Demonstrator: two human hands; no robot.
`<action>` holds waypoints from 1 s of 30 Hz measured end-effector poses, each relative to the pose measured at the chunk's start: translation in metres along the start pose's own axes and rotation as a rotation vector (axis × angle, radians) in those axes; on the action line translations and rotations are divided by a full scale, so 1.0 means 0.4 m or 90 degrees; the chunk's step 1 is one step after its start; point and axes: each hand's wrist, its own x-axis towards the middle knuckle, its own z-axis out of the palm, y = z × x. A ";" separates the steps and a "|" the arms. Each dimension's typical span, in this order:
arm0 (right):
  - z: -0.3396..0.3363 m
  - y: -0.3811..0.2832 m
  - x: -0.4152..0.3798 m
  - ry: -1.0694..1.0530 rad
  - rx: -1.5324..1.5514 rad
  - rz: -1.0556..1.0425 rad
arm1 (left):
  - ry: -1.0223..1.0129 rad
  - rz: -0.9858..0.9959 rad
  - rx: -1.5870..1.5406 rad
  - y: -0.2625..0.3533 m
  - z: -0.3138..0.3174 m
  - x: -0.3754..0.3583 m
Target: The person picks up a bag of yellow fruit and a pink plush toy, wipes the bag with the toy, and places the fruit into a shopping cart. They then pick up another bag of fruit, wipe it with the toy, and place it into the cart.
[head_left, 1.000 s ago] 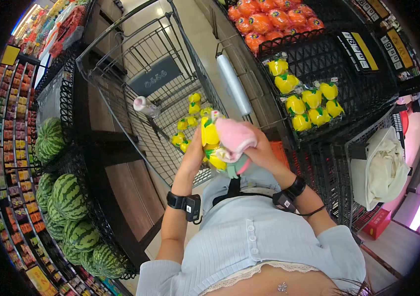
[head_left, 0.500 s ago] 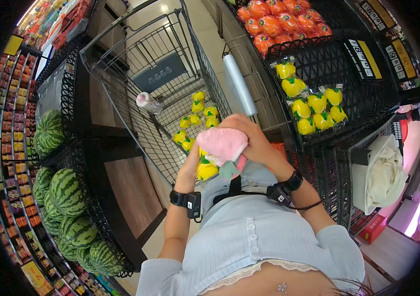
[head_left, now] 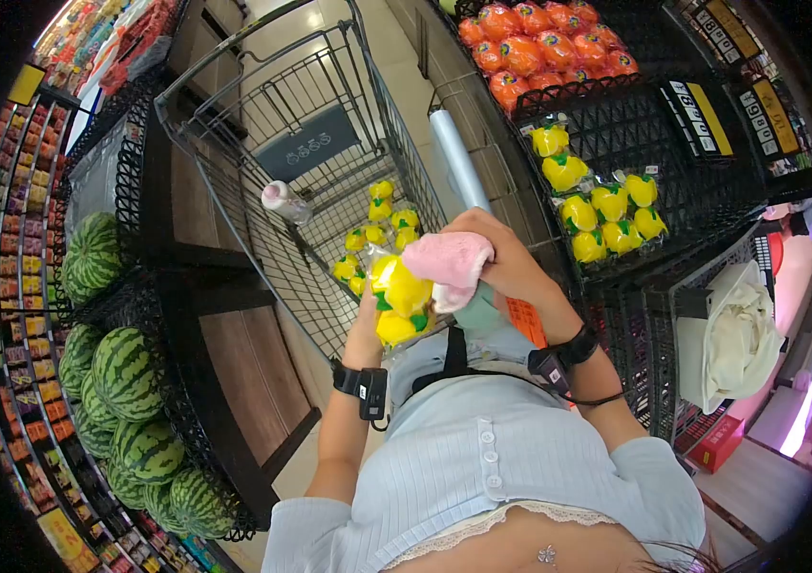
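My left hand (head_left: 364,332) is closed on the edge of a clear plastic pack of lemons (head_left: 400,294), yellow with green leaf shapes. In my right hand (head_left: 513,258) is a fluffy pink cloth (head_left: 446,258) with a white edge and a grey-green part hanging below. The cloth touches or overlaps the right side of the pack. Beyond my hands stands a wire shopping cart (head_left: 234,215). More lemon packs (head_left: 379,212) lie on its bottom, near a pink-capped clear bottle (head_left: 284,199). My fingertips are partly hidden behind the cloth and pack.
Watermelons (head_left: 129,374) fill a black rack on the left. On the right, lemon packs (head_left: 611,202) lie in a black crate below orange wrapped fruit (head_left: 558,46). A plastic-bag roll (head_left: 458,158) hangs beside the cart. A white bag (head_left: 740,334) sits at far right.
The pink cloth and my right hand have moved right, off the front of the lemon pack. More of the pack now shows in my left hand.
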 end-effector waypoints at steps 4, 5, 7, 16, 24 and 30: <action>0.041 -0.037 -0.004 0.002 -0.265 -0.087 | 0.063 -0.045 -0.207 0.003 0.029 0.043; 0.054 -0.036 -0.004 0.000 -0.303 -0.128 | 0.100 -0.066 -0.233 0.007 0.022 0.068; 0.071 -0.020 -0.005 -0.003 -0.382 -0.211 | 0.172 -0.108 -0.285 0.018 0.015 0.112; 0.035 0.053 -0.037 -0.064 -0.233 -0.140 | -0.040 -0.116 -0.408 0.016 0.008 0.153; -0.141 0.057 -0.090 -0.018 -0.091 -0.029 | -0.278 -0.098 -0.384 0.019 0.050 0.150; -0.124 -0.003 -0.131 0.064 0.314 0.083 | -0.195 -0.109 -0.264 0.046 0.137 0.137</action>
